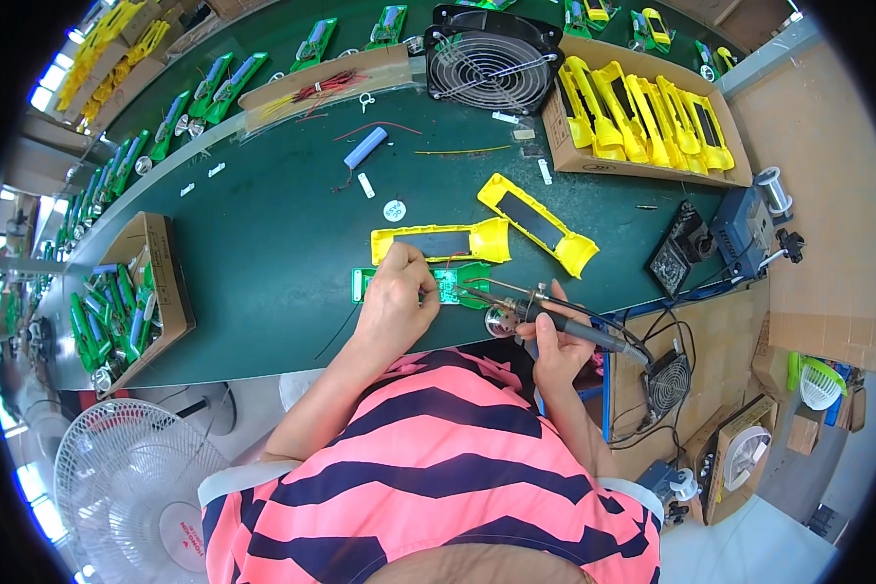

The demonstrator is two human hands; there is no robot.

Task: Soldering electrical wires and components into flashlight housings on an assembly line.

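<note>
Head view: a person at a green work surface (263, 263), soldering.
Circuit board: a small green circuit board (450, 285) lies flat on the surface, part of it under the left grip.
Left hand: the left hand (396, 297) presses down on the board, fingers closed on its near edge, pinning it.
Right hand: the right hand (555, 341) has its grip closed round a soldering iron (545, 313), tip aimed left at the board, just beside the left fingers.
Step in hand: it looks like a joint on the board being soldered.
Next move: likely calls for a steady tip and the board kept still.
Beyond the grips: a yellow housing half (440, 241) lies just past the board; another yellow shell (538, 224) is to its right.
Further out: a cardboard box of yellow housings (642, 122), a black fan (493, 60), a blue cylindrical battery cell (365, 148).
</note>
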